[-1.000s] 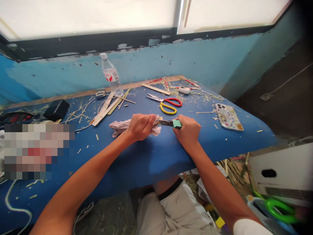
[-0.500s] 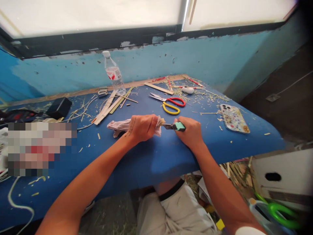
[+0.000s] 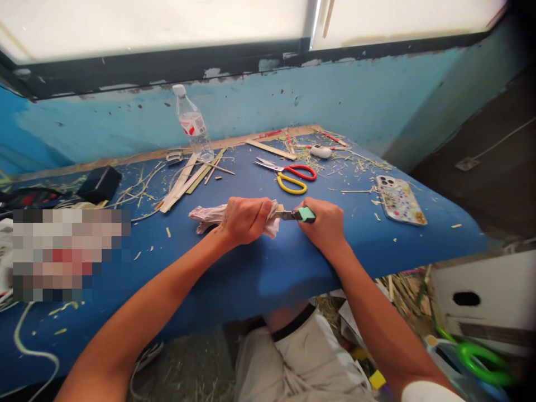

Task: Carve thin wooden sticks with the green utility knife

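My left hand (image 3: 248, 220) is closed round a crumpled pale pink cloth (image 3: 207, 216), which sticks out on both sides of the fist. A light-coloured end of something wrapped in the cloth shows beside my thumb; its kind is hidden. My right hand (image 3: 324, 225) grips a utility knife (image 3: 306, 214) with a green and black handle. The knife's blade points left and meets the pale end at the cloth's opening. Beyond my hands, scissors (image 3: 288, 173) with one red and one yellow handle lie open on the blue table (image 3: 276, 268).
A plastic bottle (image 3: 193, 125) stands by the wall, near flat bamboo strips (image 3: 180, 184). A white mouse-shaped object (image 3: 320, 151) lies among shavings. At right is a phone (image 3: 401, 201) in a flowered case. A black box (image 3: 100, 184) and cables are at left.
My left hand and the cloth have shifted slightly to the right, closer to the knife. The right hand stays almost in place, and the view has moved a little.
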`<state>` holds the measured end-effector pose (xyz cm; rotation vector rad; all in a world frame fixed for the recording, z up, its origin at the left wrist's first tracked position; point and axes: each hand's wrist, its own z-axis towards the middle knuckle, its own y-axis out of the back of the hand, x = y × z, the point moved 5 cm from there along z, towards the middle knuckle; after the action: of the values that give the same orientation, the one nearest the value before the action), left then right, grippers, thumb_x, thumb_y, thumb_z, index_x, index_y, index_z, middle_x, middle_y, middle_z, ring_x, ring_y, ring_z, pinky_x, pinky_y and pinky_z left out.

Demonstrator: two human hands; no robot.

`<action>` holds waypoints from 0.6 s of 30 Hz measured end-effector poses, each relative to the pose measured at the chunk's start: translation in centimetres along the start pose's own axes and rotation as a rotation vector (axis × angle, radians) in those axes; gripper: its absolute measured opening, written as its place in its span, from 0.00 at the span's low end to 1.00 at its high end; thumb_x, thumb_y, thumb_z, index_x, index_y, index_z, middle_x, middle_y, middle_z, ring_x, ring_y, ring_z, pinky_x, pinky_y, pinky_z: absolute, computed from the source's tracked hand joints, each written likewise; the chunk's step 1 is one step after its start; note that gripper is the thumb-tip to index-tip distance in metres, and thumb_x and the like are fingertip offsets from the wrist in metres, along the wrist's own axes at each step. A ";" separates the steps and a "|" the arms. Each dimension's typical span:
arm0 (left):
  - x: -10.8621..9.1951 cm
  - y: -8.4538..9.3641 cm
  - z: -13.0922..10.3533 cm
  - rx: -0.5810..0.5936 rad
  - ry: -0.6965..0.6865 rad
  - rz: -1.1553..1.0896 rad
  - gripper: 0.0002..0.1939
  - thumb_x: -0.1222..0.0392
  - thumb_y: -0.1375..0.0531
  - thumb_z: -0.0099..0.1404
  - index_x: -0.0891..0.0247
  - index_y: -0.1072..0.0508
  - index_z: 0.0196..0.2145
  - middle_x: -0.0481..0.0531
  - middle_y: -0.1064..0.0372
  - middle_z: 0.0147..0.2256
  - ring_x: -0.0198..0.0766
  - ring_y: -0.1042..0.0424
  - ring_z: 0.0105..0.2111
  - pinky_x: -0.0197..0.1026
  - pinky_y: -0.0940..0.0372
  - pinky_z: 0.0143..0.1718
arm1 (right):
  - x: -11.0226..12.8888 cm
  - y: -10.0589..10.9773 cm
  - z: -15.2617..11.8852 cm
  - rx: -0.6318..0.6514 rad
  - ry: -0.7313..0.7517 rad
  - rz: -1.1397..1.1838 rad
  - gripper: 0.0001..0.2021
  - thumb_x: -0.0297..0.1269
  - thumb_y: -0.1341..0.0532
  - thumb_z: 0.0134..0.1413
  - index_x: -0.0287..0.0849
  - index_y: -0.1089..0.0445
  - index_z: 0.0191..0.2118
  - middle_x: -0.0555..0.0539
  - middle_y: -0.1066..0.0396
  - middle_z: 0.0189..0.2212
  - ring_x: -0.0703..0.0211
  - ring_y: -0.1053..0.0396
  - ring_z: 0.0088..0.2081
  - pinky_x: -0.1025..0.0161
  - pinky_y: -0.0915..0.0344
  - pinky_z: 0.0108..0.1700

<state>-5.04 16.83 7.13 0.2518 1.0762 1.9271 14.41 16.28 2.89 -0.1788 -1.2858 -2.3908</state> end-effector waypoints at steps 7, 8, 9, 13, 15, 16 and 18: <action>1.1 1.7 -0.1 -0.139 0.028 -0.107 0.26 0.53 0.58 0.79 0.60 0.43 0.22 0.47 0.43 0.17 0.31 0.46 0.17 0.41 0.51 0.25 | -2.3 1.1 0.6 -0.071 -0.368 -0.138 0.10 0.42 0.41 0.60 0.44 0.28 0.33 0.45 0.28 0.26 0.58 0.40 0.26 0.60 0.60 0.32; 1.3 1.9 -0.2 -0.156 0.039 -0.116 0.26 0.53 0.58 0.79 0.59 0.42 0.22 0.47 0.42 0.17 0.31 0.45 0.18 0.41 0.50 0.25 | -2.7 1.2 0.7 -0.077 -0.418 -0.151 0.10 0.43 0.41 0.61 0.44 0.28 0.33 0.46 0.29 0.25 0.58 0.41 0.26 0.60 0.61 0.32; 1.5 2.0 -0.3 -0.165 0.056 -0.104 0.26 0.54 0.58 0.79 0.60 0.42 0.22 0.48 0.42 0.18 0.31 0.44 0.18 0.41 0.50 0.25 | -2.9 1.2 0.7 -0.079 -0.433 -0.155 0.10 0.43 0.41 0.61 0.44 0.28 0.33 0.46 0.29 0.25 0.59 0.42 0.26 0.60 0.61 0.32; 1.9 1.3 -0.2 -0.106 0.093 0.060 0.26 0.54 0.56 0.79 0.61 0.40 0.22 0.49 0.38 0.18 0.32 0.42 0.19 0.42 0.53 0.26 | -2.2 0.8 0.6 -0.059 -0.320 -0.140 0.11 0.43 0.43 0.63 0.44 0.29 0.33 0.46 0.28 0.27 0.58 0.41 0.27 0.61 0.60 0.32; 1.9 0.7 -0.1 -0.060 0.088 0.126 0.26 0.54 0.56 0.79 0.61 0.37 0.22 0.49 0.36 0.19 0.32 0.40 0.19 0.42 0.55 0.26 | -2.0 0.6 0.5 -0.044 -0.296 -0.144 0.12 0.44 0.43 0.64 0.44 0.28 0.34 0.45 0.27 0.27 0.58 0.40 0.27 0.61 0.60 0.32; 1.8 0.5 -0.1 -0.040 0.088 0.145 0.26 0.53 0.56 0.79 0.61 0.36 0.23 0.49 0.34 0.20 0.32 0.39 0.20 0.42 0.55 0.25 | -2.0 0.4 0.4 -0.033 -0.288 -0.144 0.12 0.44 0.43 0.64 0.44 0.28 0.34 0.45 0.27 0.27 0.58 0.40 0.27 0.60 0.60 0.32; 1.8 0.2 -0.1 -0.020 0.091 0.167 0.26 0.53 0.57 0.79 0.61 0.34 0.24 0.49 0.33 0.20 0.33 0.37 0.20 0.41 0.56 0.25 | -1.9 0.3 0.4 -0.007 -0.271 -0.140 0.12 0.44 0.42 0.63 0.44 0.28 0.33 0.46 0.27 0.27 0.59 0.41 0.27 0.60 0.61 0.32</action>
<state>-6.31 18.14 6.79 0.2522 1.1251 2.1146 16.24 17.09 2.76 -0.4419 -1.4524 -2.5570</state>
